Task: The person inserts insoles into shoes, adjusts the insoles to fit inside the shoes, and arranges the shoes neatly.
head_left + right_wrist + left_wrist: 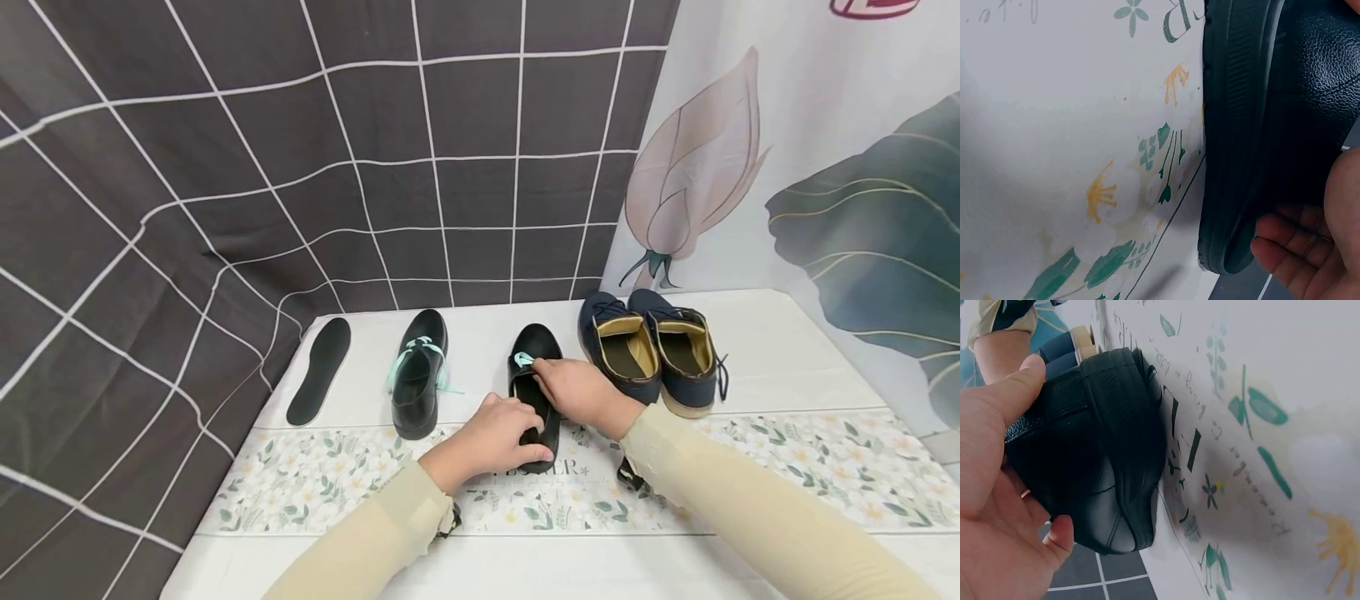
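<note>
A black leather shoe [536,340] with turquoise laces lies on the cloth, toe pointing away from me. My left hand [498,435] grips its heel end, the thumb over the heel rim and the other fingers by the opening. In the left wrist view, thumb and fingers stand on either side of the shoe's upper [1079,469]. My right hand [581,388] holds the front of the opening, fingertips beside the turquoise lace. The right wrist view shows its curled fingers against the shoe's side [1235,125]. The shoe's inside is largely covered by my hands.
A matching black shoe [416,408] with loose turquoise laces stands to the left. Farther left lies a black insole [320,371]. At the right stands a pair of navy shoes [686,385] with tan linings. A dark checked curtain [480,192] hangs behind the table.
</note>
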`<move>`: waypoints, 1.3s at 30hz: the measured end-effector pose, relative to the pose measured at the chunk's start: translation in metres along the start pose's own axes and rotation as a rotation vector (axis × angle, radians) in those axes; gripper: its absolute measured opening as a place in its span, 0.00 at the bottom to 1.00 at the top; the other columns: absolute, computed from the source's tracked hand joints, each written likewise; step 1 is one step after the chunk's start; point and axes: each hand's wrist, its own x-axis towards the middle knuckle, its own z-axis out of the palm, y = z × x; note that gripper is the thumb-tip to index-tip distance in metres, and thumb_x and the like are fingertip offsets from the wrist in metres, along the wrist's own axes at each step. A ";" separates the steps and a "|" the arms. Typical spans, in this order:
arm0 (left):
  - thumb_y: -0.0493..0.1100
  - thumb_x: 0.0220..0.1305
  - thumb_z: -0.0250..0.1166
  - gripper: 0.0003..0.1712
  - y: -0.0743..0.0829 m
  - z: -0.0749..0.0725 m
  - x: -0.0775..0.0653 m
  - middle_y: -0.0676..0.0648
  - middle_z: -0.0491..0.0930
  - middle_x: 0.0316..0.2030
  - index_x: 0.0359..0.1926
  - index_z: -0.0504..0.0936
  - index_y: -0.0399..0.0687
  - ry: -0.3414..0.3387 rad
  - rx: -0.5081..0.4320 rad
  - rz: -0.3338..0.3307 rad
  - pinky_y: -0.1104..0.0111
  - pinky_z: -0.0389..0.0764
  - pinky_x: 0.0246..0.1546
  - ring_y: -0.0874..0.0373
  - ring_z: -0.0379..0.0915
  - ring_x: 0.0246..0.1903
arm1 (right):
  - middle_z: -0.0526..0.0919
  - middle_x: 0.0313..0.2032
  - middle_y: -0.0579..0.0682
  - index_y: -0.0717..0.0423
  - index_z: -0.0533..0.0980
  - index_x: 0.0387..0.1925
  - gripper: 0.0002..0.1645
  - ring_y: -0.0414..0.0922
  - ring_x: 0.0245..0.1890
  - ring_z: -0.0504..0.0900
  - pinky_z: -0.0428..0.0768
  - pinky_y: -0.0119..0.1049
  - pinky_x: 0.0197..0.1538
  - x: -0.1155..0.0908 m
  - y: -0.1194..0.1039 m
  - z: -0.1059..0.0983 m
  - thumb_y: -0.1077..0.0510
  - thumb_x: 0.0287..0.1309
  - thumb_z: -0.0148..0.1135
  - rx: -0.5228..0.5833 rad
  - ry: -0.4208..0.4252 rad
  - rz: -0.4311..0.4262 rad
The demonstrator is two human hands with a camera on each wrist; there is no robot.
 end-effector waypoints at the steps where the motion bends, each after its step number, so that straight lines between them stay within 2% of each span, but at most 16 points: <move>1: 0.65 0.63 0.64 0.21 0.000 0.000 0.000 0.56 0.87 0.41 0.43 0.87 0.56 0.003 0.001 -0.006 0.62 0.69 0.42 0.60 0.78 0.42 | 0.82 0.25 0.48 0.55 0.74 0.39 0.07 0.45 0.24 0.82 0.82 0.44 0.28 0.000 0.000 0.000 0.56 0.74 0.53 -0.002 0.002 0.002; 8: 0.67 0.65 0.62 0.24 0.002 -0.006 0.000 0.56 0.90 0.40 0.41 0.91 0.57 -0.016 0.044 -0.028 0.62 0.69 0.42 0.59 0.81 0.44 | 0.82 0.25 0.48 0.54 0.74 0.39 0.08 0.44 0.23 0.81 0.82 0.43 0.28 0.000 0.002 0.001 0.56 0.74 0.52 -0.018 0.020 -0.007; 13: 0.67 0.70 0.56 0.26 0.006 -0.007 0.001 0.54 0.89 0.35 0.32 0.91 0.57 -0.049 0.087 -0.031 0.62 0.64 0.36 0.58 0.77 0.38 | 0.81 0.24 0.48 0.55 0.74 0.38 0.07 0.44 0.23 0.80 0.82 0.44 0.28 0.000 0.000 0.001 0.57 0.74 0.53 -0.012 0.027 -0.009; 18: 0.67 0.70 0.55 0.27 0.011 -0.010 0.001 0.53 0.88 0.36 0.28 0.89 0.57 -0.071 0.119 -0.057 0.60 0.64 0.38 0.57 0.74 0.37 | 0.80 0.24 0.48 0.56 0.74 0.38 0.07 0.44 0.23 0.80 0.81 0.44 0.27 -0.001 -0.002 -0.001 0.57 0.73 0.53 -0.001 0.017 -0.006; 21: 0.67 0.69 0.56 0.26 0.011 -0.009 0.000 0.53 0.87 0.36 0.31 0.90 0.57 -0.038 0.156 -0.045 0.59 0.66 0.39 0.56 0.76 0.38 | 0.80 0.23 0.48 0.56 0.74 0.37 0.08 0.44 0.22 0.79 0.80 0.43 0.27 -0.001 -0.001 -0.002 0.57 0.73 0.53 -0.003 0.010 -0.001; 24: 0.68 0.69 0.55 0.26 0.010 -0.004 -0.001 0.53 0.86 0.37 0.37 0.90 0.58 0.023 0.218 -0.021 0.58 0.69 0.41 0.56 0.78 0.39 | 0.79 0.23 0.48 0.55 0.73 0.37 0.08 0.44 0.22 0.79 0.80 0.42 0.26 -0.001 0.000 -0.001 0.57 0.74 0.53 -0.010 0.010 0.002; 29: 0.72 0.68 0.52 0.31 0.010 0.000 -0.002 0.52 0.85 0.45 0.46 0.87 0.55 0.089 0.342 -0.012 0.58 0.73 0.46 0.56 0.78 0.45 | 0.79 0.23 0.47 0.54 0.73 0.37 0.08 0.43 0.22 0.79 0.81 0.42 0.26 -0.001 0.002 0.000 0.56 0.74 0.53 -0.019 0.014 0.004; 35: 0.74 0.67 0.50 0.38 0.008 0.003 0.001 0.46 0.83 0.59 0.54 0.84 0.50 0.065 0.392 -0.030 0.56 0.74 0.57 0.54 0.75 0.60 | 0.79 0.23 0.47 0.54 0.73 0.36 0.08 0.44 0.22 0.79 0.81 0.43 0.26 -0.002 0.002 0.001 0.57 0.73 0.54 -0.009 0.019 -0.005; 39: 0.75 0.66 0.50 0.40 0.006 0.002 0.003 0.46 0.85 0.58 0.57 0.83 0.49 0.036 0.386 -0.038 0.55 0.73 0.58 0.54 0.77 0.60 | 0.79 0.24 0.47 0.53 0.73 0.36 0.08 0.44 0.23 0.79 0.81 0.44 0.28 0.000 0.002 0.002 0.56 0.74 0.53 -0.003 0.010 -0.002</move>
